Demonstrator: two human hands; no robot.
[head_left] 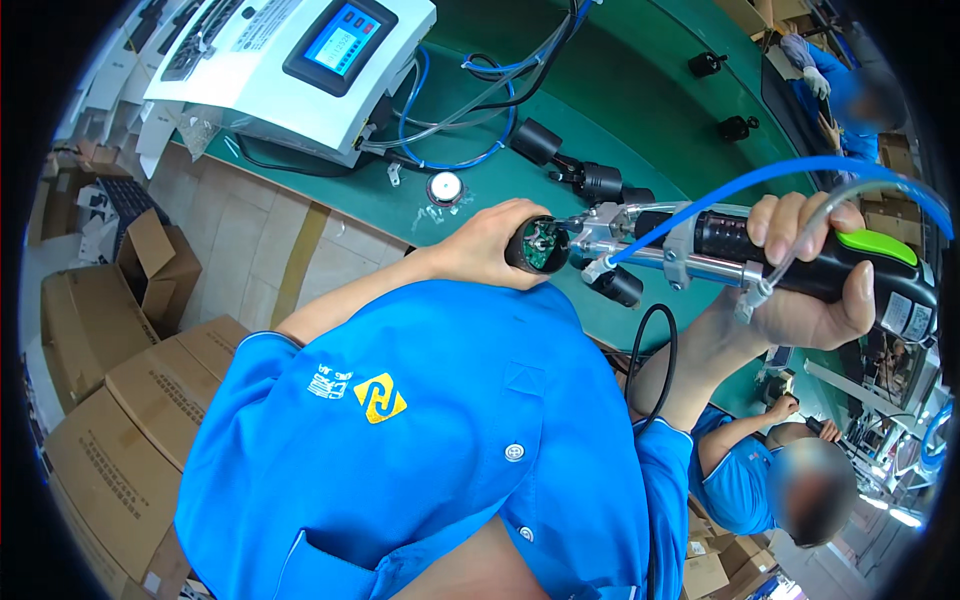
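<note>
My left hand (pixel 482 243) is wrapped round a short black cylindrical housing (pixel 516 252), its open end turned toward the driver. A green circuit board (pixel 540 240) shows inside it. My right hand (pixel 815 290) grips a black electric screwdriver (pixel 725 238) with a green lever, held almost level. The driver's metal nose (pixel 598 230) points left, its thin tip at the housing's opening; whether the tip touches a screw cannot be made out. A blue air hose (pixel 760 172) and a clear tube loop from the driver.
A white machine with a small screen (pixel 340 45) stands at the back left of the green bench (pixel 390 205). Nearby lie a round white-faced part (pixel 444 188) and black cylindrical lamp-like parts (pixel 600 184). Cardboard boxes (pixel 130 430) stand left. Other people (pixel 745 470) work at right.
</note>
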